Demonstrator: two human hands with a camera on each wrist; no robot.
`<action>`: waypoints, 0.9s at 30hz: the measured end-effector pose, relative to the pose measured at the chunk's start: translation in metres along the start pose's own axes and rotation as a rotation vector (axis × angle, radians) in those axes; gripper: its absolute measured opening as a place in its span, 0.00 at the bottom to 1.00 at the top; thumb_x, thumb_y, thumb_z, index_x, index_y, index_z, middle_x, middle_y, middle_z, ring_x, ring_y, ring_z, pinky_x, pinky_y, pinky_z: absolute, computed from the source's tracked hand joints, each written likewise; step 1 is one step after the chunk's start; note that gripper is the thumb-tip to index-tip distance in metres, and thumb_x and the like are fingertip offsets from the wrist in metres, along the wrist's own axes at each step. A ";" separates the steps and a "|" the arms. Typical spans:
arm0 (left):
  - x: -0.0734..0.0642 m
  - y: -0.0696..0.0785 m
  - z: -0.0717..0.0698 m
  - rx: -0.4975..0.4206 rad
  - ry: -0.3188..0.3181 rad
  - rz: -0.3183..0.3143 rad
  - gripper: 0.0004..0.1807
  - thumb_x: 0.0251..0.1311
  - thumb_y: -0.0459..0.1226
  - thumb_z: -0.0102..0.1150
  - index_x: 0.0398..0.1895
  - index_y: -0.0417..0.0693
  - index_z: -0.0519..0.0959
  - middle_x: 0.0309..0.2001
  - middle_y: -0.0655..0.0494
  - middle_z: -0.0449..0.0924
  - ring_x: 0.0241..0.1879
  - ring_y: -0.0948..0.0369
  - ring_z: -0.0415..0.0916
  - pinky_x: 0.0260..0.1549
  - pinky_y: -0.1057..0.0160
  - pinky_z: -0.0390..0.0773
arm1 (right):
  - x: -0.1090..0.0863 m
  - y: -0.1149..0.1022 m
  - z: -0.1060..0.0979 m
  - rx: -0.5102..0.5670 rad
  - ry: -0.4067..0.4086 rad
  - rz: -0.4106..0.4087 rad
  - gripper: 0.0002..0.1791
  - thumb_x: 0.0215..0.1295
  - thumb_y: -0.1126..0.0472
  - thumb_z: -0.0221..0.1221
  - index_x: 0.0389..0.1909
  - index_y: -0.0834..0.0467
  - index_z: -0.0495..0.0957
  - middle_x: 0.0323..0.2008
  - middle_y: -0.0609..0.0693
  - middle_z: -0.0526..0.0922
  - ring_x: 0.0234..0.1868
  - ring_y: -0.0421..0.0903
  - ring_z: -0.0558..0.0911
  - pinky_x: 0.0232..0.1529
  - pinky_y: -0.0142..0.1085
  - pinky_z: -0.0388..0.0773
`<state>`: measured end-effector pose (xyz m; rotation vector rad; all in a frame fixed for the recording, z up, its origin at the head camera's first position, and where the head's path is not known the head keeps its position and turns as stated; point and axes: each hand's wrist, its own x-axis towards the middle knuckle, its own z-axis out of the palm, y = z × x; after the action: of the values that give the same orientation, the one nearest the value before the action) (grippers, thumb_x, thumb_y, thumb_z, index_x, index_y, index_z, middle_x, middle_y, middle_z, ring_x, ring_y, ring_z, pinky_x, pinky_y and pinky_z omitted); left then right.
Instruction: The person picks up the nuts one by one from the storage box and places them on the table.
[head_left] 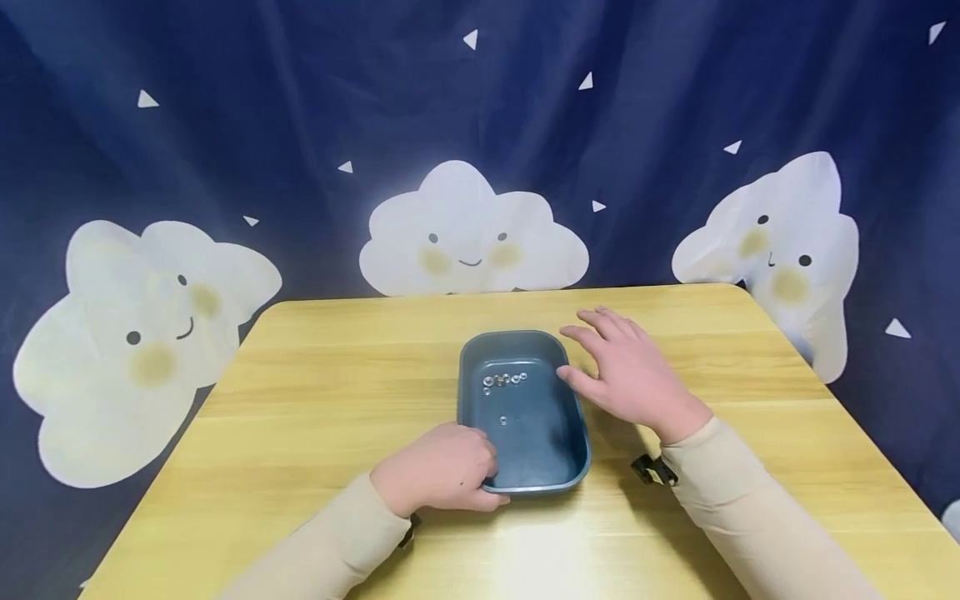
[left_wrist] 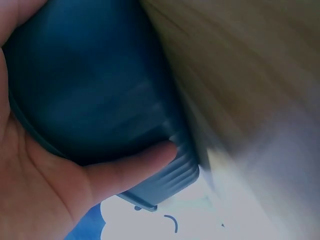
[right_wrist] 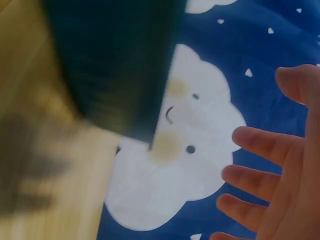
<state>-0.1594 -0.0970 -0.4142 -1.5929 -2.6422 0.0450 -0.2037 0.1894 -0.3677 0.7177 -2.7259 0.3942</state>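
Currently, left hand (head_left: 444, 471) over rim of blue tray (head_left: 534, 442).

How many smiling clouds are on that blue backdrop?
3 in the head view: a left cloud, a middle cloud just beyond the table, and a right cloud. A cut-off pale patch at the right border may be another.

The left hand (head_left: 446, 467) blocked the near left of the blue tray (head_left: 536, 429). The right hand (head_left: 630, 375) blocked its far right side. The far rim (head_left: 513, 333) had room above.
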 end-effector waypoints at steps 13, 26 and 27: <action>-0.002 -0.001 0.003 0.017 0.011 0.001 0.29 0.60 0.66 0.58 0.11 0.61 0.67 0.15 0.72 0.64 0.25 0.65 0.70 0.24 0.66 0.68 | 0.035 -0.046 -0.004 0.088 -0.111 -0.096 0.21 0.67 0.44 0.60 0.53 0.53 0.83 0.50 0.46 0.82 0.52 0.47 0.81 0.52 0.46 0.77; -0.003 0.001 0.001 0.011 0.001 -0.015 0.30 0.60 0.67 0.58 0.11 0.61 0.65 0.14 0.73 0.60 0.24 0.67 0.64 0.23 0.69 0.64 | 0.060 -0.070 0.028 0.039 -0.346 -0.147 0.17 0.65 0.46 0.63 0.51 0.48 0.83 0.43 0.44 0.83 0.40 0.41 0.81 0.42 0.42 0.78; -0.003 0.001 0.002 0.012 -0.002 -0.016 0.30 0.60 0.67 0.58 0.11 0.61 0.66 0.14 0.73 0.60 0.25 0.67 0.64 0.24 0.69 0.65 | 0.060 -0.070 0.031 0.037 -0.366 -0.148 0.17 0.65 0.47 0.63 0.51 0.48 0.83 0.42 0.44 0.83 0.39 0.41 0.80 0.42 0.42 0.78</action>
<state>-0.1568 -0.0990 -0.4162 -1.5691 -2.6503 0.0609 -0.2243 0.0941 -0.3619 1.0891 -2.9795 0.3050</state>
